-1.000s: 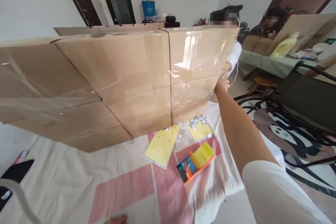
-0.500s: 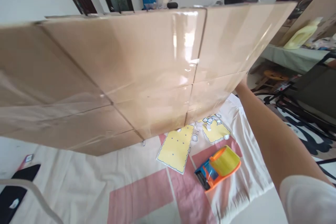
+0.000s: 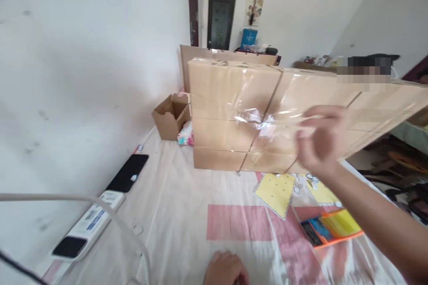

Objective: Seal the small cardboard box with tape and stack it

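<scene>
A large flattened cardboard sheet wrapped in clear tape stands on edge across the cloth, reaching from the middle to the right edge. My right hand hangs in front of it, blurred, fingers loosely curled and apart, holding nothing. My left hand rests on the cloth at the bottom edge, fingers curled under, nothing visible in it. An orange and yellow tape dispenser lies on the cloth below my right forearm.
Yellow dotted sheets with small white pieces lie by the cardboard's foot. A small open carton sits by the white wall. A black phone and a white power strip lie at left. Another person's head shows behind the cardboard.
My view has swung left toward the wall. My right hand has let go of the cardboard's right edge and pulled back in front of it. The cardboard now stands further off.
</scene>
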The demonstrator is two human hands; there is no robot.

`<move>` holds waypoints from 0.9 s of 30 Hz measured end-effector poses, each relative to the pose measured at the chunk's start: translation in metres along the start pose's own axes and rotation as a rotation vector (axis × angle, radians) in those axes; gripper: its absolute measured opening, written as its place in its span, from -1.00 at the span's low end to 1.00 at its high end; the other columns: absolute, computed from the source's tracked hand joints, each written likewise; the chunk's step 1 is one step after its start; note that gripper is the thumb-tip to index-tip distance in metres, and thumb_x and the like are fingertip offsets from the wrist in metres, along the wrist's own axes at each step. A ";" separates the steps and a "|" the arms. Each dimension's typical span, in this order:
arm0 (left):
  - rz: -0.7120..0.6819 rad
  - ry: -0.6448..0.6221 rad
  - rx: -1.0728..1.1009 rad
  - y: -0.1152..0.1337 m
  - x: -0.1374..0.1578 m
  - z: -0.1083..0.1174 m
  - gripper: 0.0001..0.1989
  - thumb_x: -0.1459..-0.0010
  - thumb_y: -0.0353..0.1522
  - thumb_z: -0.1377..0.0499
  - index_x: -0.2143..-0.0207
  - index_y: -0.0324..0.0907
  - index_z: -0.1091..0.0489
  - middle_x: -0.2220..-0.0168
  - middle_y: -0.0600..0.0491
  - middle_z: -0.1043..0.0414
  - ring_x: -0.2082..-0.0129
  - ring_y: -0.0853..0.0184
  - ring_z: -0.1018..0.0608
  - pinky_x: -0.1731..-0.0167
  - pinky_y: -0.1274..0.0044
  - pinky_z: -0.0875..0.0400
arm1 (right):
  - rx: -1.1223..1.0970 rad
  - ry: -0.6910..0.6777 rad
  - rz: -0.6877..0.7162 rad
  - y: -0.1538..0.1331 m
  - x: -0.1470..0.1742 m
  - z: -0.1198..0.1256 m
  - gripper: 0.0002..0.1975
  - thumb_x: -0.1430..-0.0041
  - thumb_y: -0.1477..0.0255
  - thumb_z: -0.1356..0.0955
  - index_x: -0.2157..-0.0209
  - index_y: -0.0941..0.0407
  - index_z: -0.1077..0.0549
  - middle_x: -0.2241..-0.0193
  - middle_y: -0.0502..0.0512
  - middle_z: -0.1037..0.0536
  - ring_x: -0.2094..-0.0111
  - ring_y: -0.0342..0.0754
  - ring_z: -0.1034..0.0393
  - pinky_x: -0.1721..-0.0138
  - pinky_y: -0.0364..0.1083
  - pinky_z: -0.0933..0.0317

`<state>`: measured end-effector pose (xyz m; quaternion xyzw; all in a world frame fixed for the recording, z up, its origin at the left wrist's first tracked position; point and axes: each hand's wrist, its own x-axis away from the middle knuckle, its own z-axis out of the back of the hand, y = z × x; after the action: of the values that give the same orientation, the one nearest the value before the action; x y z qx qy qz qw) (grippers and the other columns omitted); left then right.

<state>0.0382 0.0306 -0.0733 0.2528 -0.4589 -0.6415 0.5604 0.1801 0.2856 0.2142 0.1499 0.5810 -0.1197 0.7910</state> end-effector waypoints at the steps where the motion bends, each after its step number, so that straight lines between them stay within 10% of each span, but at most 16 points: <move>1: -0.051 -0.027 0.069 0.000 0.010 0.010 -0.84 -0.12 -0.26 -0.25 0.46 -0.11 -0.44 0.40 0.07 -0.50 0.29 0.28 -0.51 0.02 0.41 -0.31 | -0.160 -0.172 0.108 -0.035 -0.006 -0.039 -0.84 -0.29 0.40 -0.32 0.12 -0.10 -0.43 0.16 0.14 -0.53 0.05 0.05 -0.50 0.00 0.17 -0.41; 4: -0.143 0.107 0.279 -0.002 0.050 0.061 -0.85 -0.17 -0.23 -0.22 0.38 -0.11 -0.47 0.33 0.04 -0.52 0.30 0.29 -0.53 0.18 0.50 -0.38 | -0.515 -0.452 0.094 -0.129 0.005 -0.158 -0.73 -0.25 0.44 -0.31 0.04 -0.07 -0.46 -0.04 0.10 -0.52 -0.04 0.05 -0.50 -0.07 0.11 -0.40; 8: -0.055 0.912 0.294 -0.009 0.079 0.156 -0.78 -0.26 -0.17 -0.14 0.35 -0.11 -0.41 0.35 0.02 -0.45 0.29 0.25 -0.52 0.18 0.44 -0.42 | -0.493 -0.720 -0.557 -0.192 0.045 -0.302 -0.27 -0.11 0.38 -0.39 -0.32 0.15 -0.23 -0.45 0.38 0.04 -0.45 0.40 0.11 -0.36 0.38 0.02; 11: 0.022 1.338 0.439 -0.007 0.049 0.232 -0.75 -0.20 -0.16 -0.19 0.17 -0.11 -0.35 0.22 0.00 -0.45 0.18 0.22 -0.54 0.19 0.43 -0.47 | -0.326 -0.641 -0.921 -0.191 0.069 -0.369 -0.11 -0.06 0.44 -0.41 -0.40 0.25 -0.06 -0.48 0.47 0.27 -0.48 0.49 0.45 -0.39 0.47 0.35; 19: 0.221 1.770 0.144 -0.042 -0.102 0.378 -0.26 -0.13 -0.30 -0.28 -0.26 -0.28 -0.01 -0.29 -0.41 -0.12 -0.34 -0.02 -0.25 -0.32 0.10 -0.14 | -0.356 -0.259 -1.168 -0.157 0.128 -0.406 -0.14 -0.14 0.43 -0.32 -0.42 0.00 0.10 -0.44 0.35 0.03 -0.49 0.32 0.32 -0.38 0.47 0.22; 23: 0.169 1.564 0.022 -0.078 -0.150 0.390 0.25 0.12 -0.21 -0.50 -0.40 -0.34 0.24 -0.44 -0.46 0.19 -0.48 -0.11 0.07 -0.41 0.09 0.06 | -0.311 -0.248 -1.131 -0.147 0.134 -0.422 -0.16 -0.12 0.39 -0.38 -0.37 -0.10 0.03 -0.39 0.31 -0.09 -0.46 0.38 0.21 -0.35 0.48 0.15; 27: 0.195 1.522 -0.066 -0.093 -0.174 0.385 0.33 0.10 -0.15 -0.48 -0.43 -0.33 0.36 -0.43 -0.46 0.11 -0.44 -0.15 -0.08 -0.37 0.07 -0.05 | -0.296 -0.453 -1.183 -0.143 0.131 -0.430 -0.42 -0.25 0.34 -0.29 -0.28 0.01 -0.13 -0.26 0.44 -0.23 -0.36 0.45 -0.03 -0.25 0.49 0.01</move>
<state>-0.2870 0.3092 -0.0139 0.5663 0.0524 -0.2516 0.7831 -0.2123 0.3131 -0.0457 -0.3347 0.3946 -0.4823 0.7069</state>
